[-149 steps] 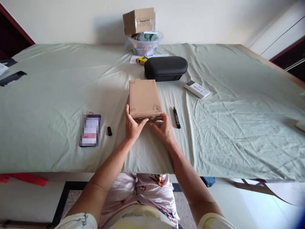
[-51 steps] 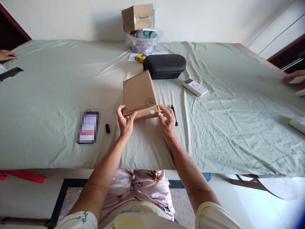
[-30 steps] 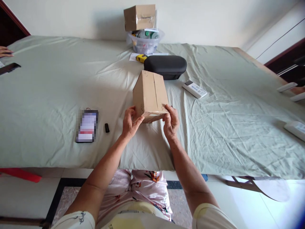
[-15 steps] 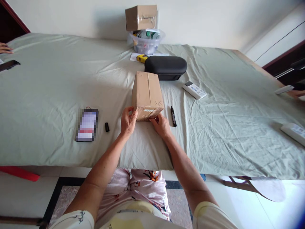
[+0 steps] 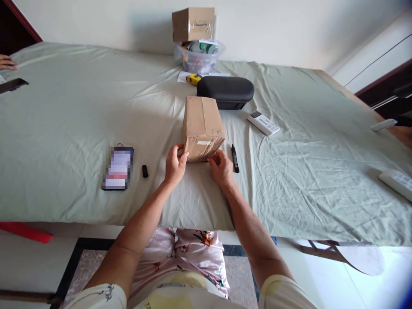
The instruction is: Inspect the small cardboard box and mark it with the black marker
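1. Writing, from the left: the phone (image 5: 118, 168) has a pixelated screen I can't read. The cardboard box (image 5: 202, 118) bears looping pen scribbles near its corners and a pale printed strip on its front, illegible to me. The black marker (image 5: 235, 159) and the white device (image 5: 264, 123) carry print too small to make out.
2. Across the cloth-covered counter (image 5: 77, 120): another person's hand (image 5: 7, 63) at the far left, then the phone and a small black cap (image 5: 145, 171). Close behind the box sits a black case (image 5: 225, 90); the marker lies just right of my right hand (image 5: 221, 168).
3. The box stands between my hands. My left hand (image 5: 175, 166) has its fingers grasping the lower left corner, thumb on the front. My right fingertips touch the bottom front edge; whether they grip, I can't tell.
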